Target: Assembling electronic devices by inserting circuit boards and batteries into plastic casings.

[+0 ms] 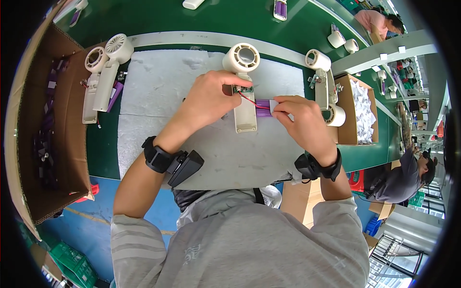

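A cream handheld fan (246, 120), its handle shell opened up, lies on the grey-white foam mat with its round head pointing away from me. My left hand (209, 98) is closed on the handle just below the head, thumb and index finger at the small circuit board (244, 89). A red wire (248, 98) runs from the board to a purple battery (262, 109) beside the handle's right edge. My right hand (301, 115) pinches a white paper-like tab (273, 106) at the battery's right end. Whether the tab is partly lifted cannot be made out.
More opened fans stand left (103, 79) and right (324, 81) of the foam mat (158, 105). At right is a carton (349, 132) of white paper scraps; at left, a deep carton (72, 120) holds purple batteries. Two other people (401, 177) work farther right.
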### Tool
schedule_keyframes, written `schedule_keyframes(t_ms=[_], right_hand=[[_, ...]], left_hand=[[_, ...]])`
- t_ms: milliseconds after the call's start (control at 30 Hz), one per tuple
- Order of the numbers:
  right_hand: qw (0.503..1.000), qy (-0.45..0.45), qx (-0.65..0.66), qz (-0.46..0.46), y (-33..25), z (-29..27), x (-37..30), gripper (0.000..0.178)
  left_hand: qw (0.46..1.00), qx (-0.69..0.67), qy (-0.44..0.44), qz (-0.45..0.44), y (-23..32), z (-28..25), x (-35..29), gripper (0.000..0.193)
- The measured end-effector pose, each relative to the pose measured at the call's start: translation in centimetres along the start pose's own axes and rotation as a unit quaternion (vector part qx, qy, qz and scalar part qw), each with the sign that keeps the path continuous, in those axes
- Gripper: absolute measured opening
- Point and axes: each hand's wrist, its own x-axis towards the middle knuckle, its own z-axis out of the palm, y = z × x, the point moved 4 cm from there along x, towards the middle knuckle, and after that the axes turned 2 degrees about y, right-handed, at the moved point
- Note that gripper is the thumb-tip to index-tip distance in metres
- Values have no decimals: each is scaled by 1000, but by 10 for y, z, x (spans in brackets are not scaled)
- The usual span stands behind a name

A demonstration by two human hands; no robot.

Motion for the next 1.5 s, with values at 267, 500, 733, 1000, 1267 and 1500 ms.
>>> schedule_keyframes(t_ms=[267, 500, 733, 1000, 1267, 1500], right_hand=[[987, -60, -149, -29, -16, 7, 8, 4], [985, -41, -167, 28, -20, 14, 8, 5], [993, 56, -30, 101, 7, -3, -2, 4], [854, 202, -263, 400, 85, -135, -54, 15], [999, 27, 23, 3, -3, -9, -3, 39], [970, -116, 211, 22, 40, 17, 6, 48]], left_hand=[[999, 23, 20, -14, 5, 2, -3, 32], [999, 33, 22, -16, 8, 2, -3, 33], [999, 12, 37, -34, 5, 4, -5, 35], [998, 23, 36, -54, 7, 3, -4, 33], [997, 55, 24, -47, 3, 0, -4, 32], [995, 47, -5, -85, 4, 0, 2, 34]])
